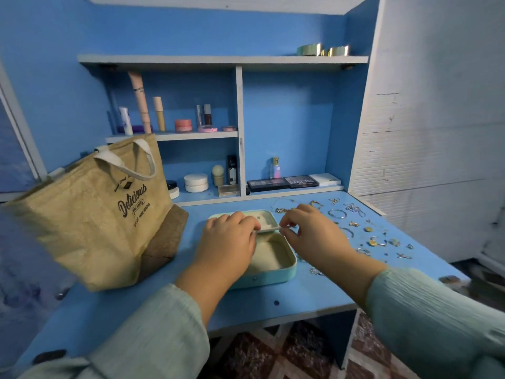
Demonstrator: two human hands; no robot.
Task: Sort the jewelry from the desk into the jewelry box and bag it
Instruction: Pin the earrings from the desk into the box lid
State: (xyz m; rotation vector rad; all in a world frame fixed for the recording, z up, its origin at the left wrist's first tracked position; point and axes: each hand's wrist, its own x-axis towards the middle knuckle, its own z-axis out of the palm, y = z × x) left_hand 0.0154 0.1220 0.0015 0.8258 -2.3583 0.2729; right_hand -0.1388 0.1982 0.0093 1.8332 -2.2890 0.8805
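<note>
1. My two hands are over the open jewelry box (276,265) on the blue desk (300,299). I count one box, mint green with a cream lining, its lid (263,218) laid back on the far side.
2. My left hand (228,242) rests across the left half of the box, fingers curled down at the hinge line where lid meets base. They seem to press or pinch the lid's near edge; I cannot tell how firmly.
3. My right hand (308,228) sits at the box's far right corner, thumb and forefinger pinched together on the edge of the lid, the other fingers loosely bent.
4. The open compartment lies just below and between my hands.
5. To the right of my right hand the jewelry (374,236) is scattered over the desk: roughly twenty small pieces, rings, hoops, studs, a cross, too small to count exactly. One chain (282,210) lies just beyond my right fingertips.
6. Left of my left hand stands one tan bag (90,217) with white handles, near the box.
7. Beyond everything, shelves (196,135) hold cosmetics.
</note>
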